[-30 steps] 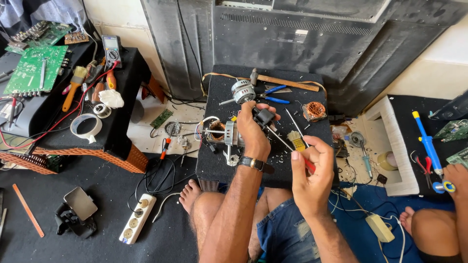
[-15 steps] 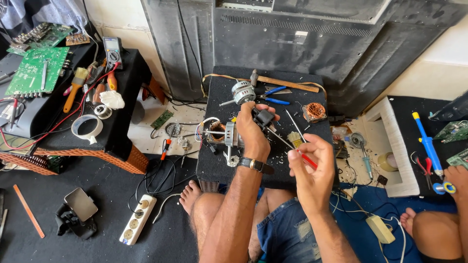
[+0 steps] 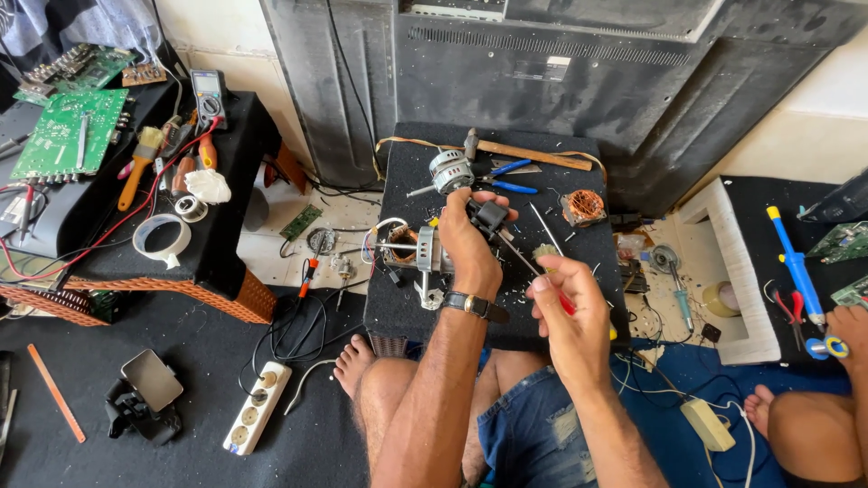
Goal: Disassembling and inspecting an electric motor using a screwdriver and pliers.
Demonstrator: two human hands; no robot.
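Note:
My left hand (image 3: 469, 237) grips a small metal fan motor (image 3: 421, 248) with copper windings and a black capacitor block (image 3: 493, 218) on the black work mat (image 3: 407, 298). A watch sits on that wrist. My right hand (image 3: 567, 307) is closed on a red-handled screwdriver whose thin shaft (image 3: 515, 253) runs up-left to the black block. A second motor with a shaft (image 3: 448, 172) lies just beyond my left hand.
A hammer (image 3: 524, 154), blue pliers (image 3: 504, 177) and a copper coil (image 3: 583, 208) lie at the mat's far side. A low table at left carries circuit boards (image 3: 68, 131), a multimeter (image 3: 208, 90) and tape (image 3: 161, 240). A power strip (image 3: 257, 407) lies on the floor. Another person's hand and foot (image 3: 796, 416) are at right.
My right hand has shifted slightly with the screwdriver, keeping its tip at the black block. My left hand stays on the motor.

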